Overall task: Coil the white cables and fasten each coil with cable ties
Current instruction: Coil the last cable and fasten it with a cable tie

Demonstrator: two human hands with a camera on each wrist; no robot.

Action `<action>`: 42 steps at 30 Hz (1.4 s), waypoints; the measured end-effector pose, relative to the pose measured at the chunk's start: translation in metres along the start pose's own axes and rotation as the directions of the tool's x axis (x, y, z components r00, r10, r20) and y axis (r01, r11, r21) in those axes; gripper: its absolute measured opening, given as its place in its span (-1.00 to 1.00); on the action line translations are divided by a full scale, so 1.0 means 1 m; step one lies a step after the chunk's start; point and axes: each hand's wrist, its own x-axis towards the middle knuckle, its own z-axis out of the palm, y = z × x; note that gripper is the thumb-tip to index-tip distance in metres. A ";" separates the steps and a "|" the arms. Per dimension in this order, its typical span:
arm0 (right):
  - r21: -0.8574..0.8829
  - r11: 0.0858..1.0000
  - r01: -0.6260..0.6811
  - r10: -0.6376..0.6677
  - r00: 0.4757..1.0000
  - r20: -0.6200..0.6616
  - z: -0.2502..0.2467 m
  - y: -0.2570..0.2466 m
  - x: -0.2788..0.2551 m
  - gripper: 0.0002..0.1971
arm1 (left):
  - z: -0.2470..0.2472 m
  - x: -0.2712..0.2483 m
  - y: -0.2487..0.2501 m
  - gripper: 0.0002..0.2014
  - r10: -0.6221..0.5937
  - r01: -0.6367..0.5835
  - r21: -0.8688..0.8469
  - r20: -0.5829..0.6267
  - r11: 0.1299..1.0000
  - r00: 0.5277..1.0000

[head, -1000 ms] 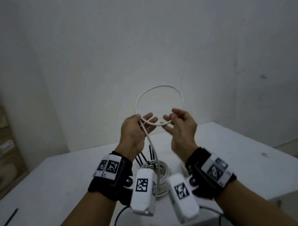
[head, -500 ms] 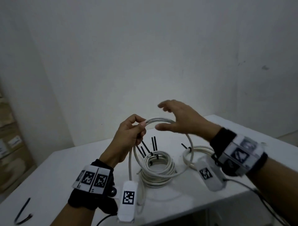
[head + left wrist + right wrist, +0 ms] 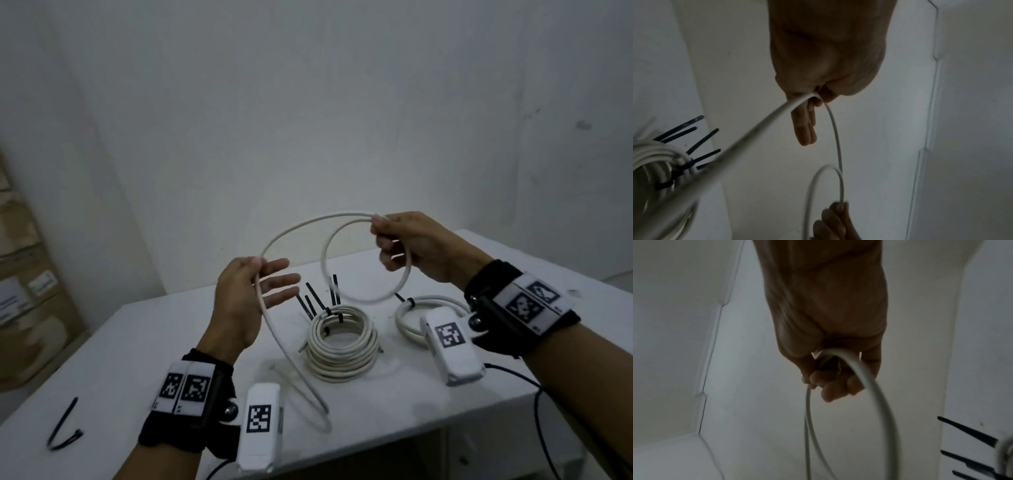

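A loose white cable (image 3: 308, 222) hangs in the air over the table, bent into one loop (image 3: 366, 300). My right hand (image 3: 387, 240) grips the loop at its top with curled fingers. The cable arcs left to my left hand (image 3: 260, 274), where the thumb pinches it against the hand while the other fingers stay straight. From there its tail drops to the table's front edge (image 3: 322, 411). The left wrist view shows the cable (image 3: 836, 138) leaving my left hand (image 3: 812, 100). The right wrist view shows my right hand (image 3: 830, 382) closed on the cable (image 3: 875, 394).
A tied coil (image 3: 342, 363) with black tie tails (image 3: 334, 289) lies mid-table. A second tied coil (image 3: 407, 318) lies to its right, partly behind my right wrist camera. A loose black cable tie (image 3: 63, 428) lies on the white table (image 3: 137, 359) at the left. Cardboard boxes (image 3: 20, 274) stand far left.
The right hand, open above the loop half a second ago, now grips it and has carried it to the right. The left hand's fingers have straightened and it sits lower along the cable.
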 end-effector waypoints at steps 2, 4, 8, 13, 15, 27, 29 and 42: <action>0.108 0.993 -0.038 0.046 0.996 -0.081 -0.002 0.005 -0.001 -0.76 | -0.009 -0.002 -0.009 -0.83 -0.014 0.013 -0.026 -0.011 1.000 1.000; 0.162 0.985 -0.058 0.078 0.990 -0.121 -0.003 0.009 -0.002 -0.75 | -0.012 -0.006 -0.016 -0.79 -0.074 0.062 0.111 0.104 0.992 0.992; 0.099 0.993 -0.059 0.064 0.997 -0.051 0.002 0.010 -0.004 -0.74 | -0.013 -0.004 -0.007 -0.74 -0.195 0.114 0.319 0.236 0.941 0.952; 0.065 0.997 -0.034 0.035 0.999 -0.012 0.015 0.010 -0.006 -0.74 | 0.009 0.021 0.025 -0.51 -0.096 -0.005 0.446 0.204 0.895 0.974; 0.065 0.998 -0.024 0.026 0.999 -0.032 0.020 0.011 -0.004 -0.74 | 0.027 0.021 0.029 -0.64 -0.077 -0.069 0.513 0.259 0.856 0.963; 0.157 0.987 0.037 -0.012 0.988 -0.157 0.034 0.013 0.001 -0.72 | 0.044 0.005 -0.008 -0.74 -0.113 0.073 0.295 0.121 0.953 0.986; 0.138 0.990 0.019 -0.003 0.993 -0.114 0.034 0.016 0.000 -0.71 | 0.039 0.008 0.001 -0.72 -0.168 0.110 0.313 0.163 0.943 0.972; 0.030 0.995 0.091 -0.084 0.980 -0.182 0.065 0.020 0.004 -0.74 | 0.045 0.006 -0.014 -0.82 0.040 -0.043 0.098 0.038 0.994 0.998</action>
